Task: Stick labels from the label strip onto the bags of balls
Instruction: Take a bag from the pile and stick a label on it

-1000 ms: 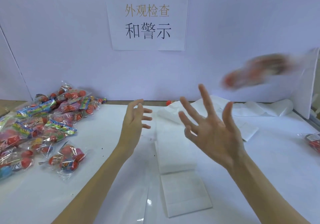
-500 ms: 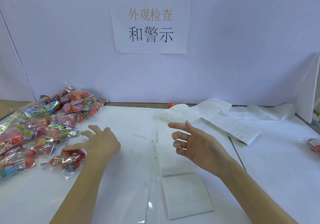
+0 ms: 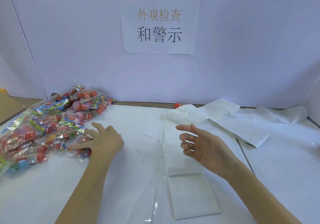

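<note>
Bag pile (image 3: 43,130) — cropped at left

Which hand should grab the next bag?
Left. The left hand already rests on a bag at the pile's edge; the right hand hovers open over the label strip.

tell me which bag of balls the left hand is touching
The clear plastic bag of red balls at the pile's near right edge, under the left hand; the others lie untouched further left.
</note>
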Available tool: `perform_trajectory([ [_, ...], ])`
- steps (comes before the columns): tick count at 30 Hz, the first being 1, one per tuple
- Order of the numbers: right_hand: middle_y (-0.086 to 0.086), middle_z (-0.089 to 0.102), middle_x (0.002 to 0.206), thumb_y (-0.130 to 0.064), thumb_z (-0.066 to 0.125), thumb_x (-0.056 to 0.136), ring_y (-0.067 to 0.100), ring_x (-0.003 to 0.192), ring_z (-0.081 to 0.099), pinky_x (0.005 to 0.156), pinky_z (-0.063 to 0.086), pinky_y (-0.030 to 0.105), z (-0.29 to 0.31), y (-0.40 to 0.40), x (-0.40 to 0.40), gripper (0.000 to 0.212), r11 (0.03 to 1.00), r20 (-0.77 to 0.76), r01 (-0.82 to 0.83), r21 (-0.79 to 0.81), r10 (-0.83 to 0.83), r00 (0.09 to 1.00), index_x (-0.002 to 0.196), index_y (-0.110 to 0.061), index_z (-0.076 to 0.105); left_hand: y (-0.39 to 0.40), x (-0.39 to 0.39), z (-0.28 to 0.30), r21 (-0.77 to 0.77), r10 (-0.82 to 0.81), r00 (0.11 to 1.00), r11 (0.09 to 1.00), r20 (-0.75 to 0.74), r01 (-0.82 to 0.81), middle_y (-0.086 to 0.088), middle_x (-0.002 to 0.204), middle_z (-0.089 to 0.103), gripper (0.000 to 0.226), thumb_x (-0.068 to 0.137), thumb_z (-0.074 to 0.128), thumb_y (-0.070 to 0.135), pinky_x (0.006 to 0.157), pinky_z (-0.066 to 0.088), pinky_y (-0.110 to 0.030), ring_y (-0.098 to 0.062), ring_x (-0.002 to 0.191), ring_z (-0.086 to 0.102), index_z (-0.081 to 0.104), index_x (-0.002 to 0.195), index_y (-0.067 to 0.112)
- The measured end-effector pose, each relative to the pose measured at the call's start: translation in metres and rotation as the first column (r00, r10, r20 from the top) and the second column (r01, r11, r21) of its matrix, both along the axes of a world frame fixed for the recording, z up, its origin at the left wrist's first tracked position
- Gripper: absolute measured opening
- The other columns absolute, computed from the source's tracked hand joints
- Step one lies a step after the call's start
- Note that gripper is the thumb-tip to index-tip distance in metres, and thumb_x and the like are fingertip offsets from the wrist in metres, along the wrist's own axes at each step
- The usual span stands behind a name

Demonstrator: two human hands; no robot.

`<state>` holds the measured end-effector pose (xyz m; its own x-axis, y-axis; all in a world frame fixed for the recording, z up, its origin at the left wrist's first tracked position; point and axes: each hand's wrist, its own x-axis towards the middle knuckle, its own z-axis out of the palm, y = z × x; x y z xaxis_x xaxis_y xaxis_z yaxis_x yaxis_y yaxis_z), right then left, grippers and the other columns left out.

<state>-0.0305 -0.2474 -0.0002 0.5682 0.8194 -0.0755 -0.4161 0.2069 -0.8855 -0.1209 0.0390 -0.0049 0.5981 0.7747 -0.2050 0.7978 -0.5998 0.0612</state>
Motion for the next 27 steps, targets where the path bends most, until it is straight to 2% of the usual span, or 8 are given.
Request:
perform_trajectory([
  [4,0.004,0.064,0.094,-0.042,0.064,0.098,0.018,0.078,0.060,0.074,0.054,0.028,-0.002,0.000,0.000,0.043,1.000,0.008,-0.011,-0.008,0.011,1.000,0.128,-0.011,0.073,-0.014,0.008,-0.007,0.129,-0.100,0.994,0.987,0.054,0.092,-0.023,0.168,-0.006,0.048,0.111,0.036,0.027,0.114,0.019,-0.079,-0.046,0.156,0.000,0.028,0.156,0.015],
  [8,0.004,0.064,0.092,-0.040,0.065,0.097,0.019,0.077,0.059,0.073,0.054,0.028,-0.001,0.001,0.001,0.043,1.000,-0.012,0.010,-0.009,-0.010,1.000,0.127,-0.011,0.074,-0.013,0.014,-0.013,0.201,-0.286,0.942,0.947,0.175,0.250,-0.026,0.166,0.002,0.054,0.106,0.050,0.035,0.117,0.030,-0.057,-0.041,0.155,0.014,0.033,0.153,0.014],
  [12,0.003,0.063,0.092,-0.040,0.066,0.096,0.018,0.076,0.058,0.073,0.054,0.028,-0.002,0.001,0.001,0.042,1.000,-0.022,0.022,-0.022,-0.022,1.000,0.126,-0.012,0.074,-0.010,0.024,-0.010,0.076,-0.518,0.614,0.797,0.596,0.599,-0.011,0.170,0.008,0.071,0.092,0.077,0.038,0.115,0.037,-0.037,-0.026,0.150,0.030,0.044,0.151,0.016],
  [15,0.004,0.062,0.092,-0.039,0.066,0.096,0.019,0.076,0.058,0.072,0.054,0.028,-0.002,0.001,0.001,0.040,0.999,-0.033,0.029,-0.023,-0.029,0.999,0.124,-0.012,0.075,-0.013,0.030,-0.024,0.151,-0.644,0.630,0.742,0.434,0.654,-0.003,0.173,0.010,0.080,0.092,0.068,0.057,0.124,0.019,-0.036,-0.022,0.157,0.015,0.037,0.157,0.022],
  [18,0.004,0.062,0.090,-0.038,0.067,0.094,0.019,0.075,0.057,0.071,0.053,0.028,-0.003,0.002,0.002,0.039,0.998,-0.049,0.050,-0.028,-0.051,0.997,0.122,-0.012,0.076,-0.019,0.034,-0.032,0.107,-0.610,0.659,0.764,0.440,0.636,-0.001,0.162,0.034,0.065,0.101,0.059,0.051,0.120,0.025,-0.035,-0.026,0.148,0.031,0.038,0.156,0.024],
  [23,0.006,0.064,0.091,-0.029,0.069,0.092,0.020,0.074,0.061,0.068,0.054,0.027,-0.002,0.002,0.002,0.036,0.984,-0.077,0.178,-0.027,-0.180,0.981,0.121,-0.010,0.077,-0.032,0.039,-0.025,0.248,-0.569,0.499,0.784,0.654,0.569,0.001,0.122,0.060,0.023,0.106,0.055,0.025,0.095,0.046,-0.038,-0.024,0.110,0.051,0.064,0.124,0.013],
  [25,0.010,0.071,0.101,-0.028,0.069,0.090,0.023,0.083,0.070,0.071,0.057,0.028,-0.003,0.002,0.002,0.044,0.968,-0.071,0.252,-0.006,-0.252,0.965,0.131,-0.012,0.072,-0.038,0.039,-0.020,0.314,-0.565,0.364,0.770,0.741,0.555,0.001,0.117,0.062,0.021,0.106,0.057,0.023,0.091,0.048,-0.037,-0.022,0.104,0.053,0.065,0.121,0.011],
  [27,0.015,0.074,0.115,-0.030,0.068,0.091,0.031,0.104,0.074,0.079,0.059,0.031,-0.003,0.003,0.002,0.046,0.951,-0.033,0.308,0.026,-0.307,0.951,0.136,-0.020,0.067,-0.047,0.037,-0.014,0.435,-0.649,0.202,0.676,0.733,0.594,0.001,0.121,0.063,0.024,0.102,0.064,0.020,0.095,0.049,-0.031,-0.017,0.108,0.054,0.064,0.125,0.012],
])
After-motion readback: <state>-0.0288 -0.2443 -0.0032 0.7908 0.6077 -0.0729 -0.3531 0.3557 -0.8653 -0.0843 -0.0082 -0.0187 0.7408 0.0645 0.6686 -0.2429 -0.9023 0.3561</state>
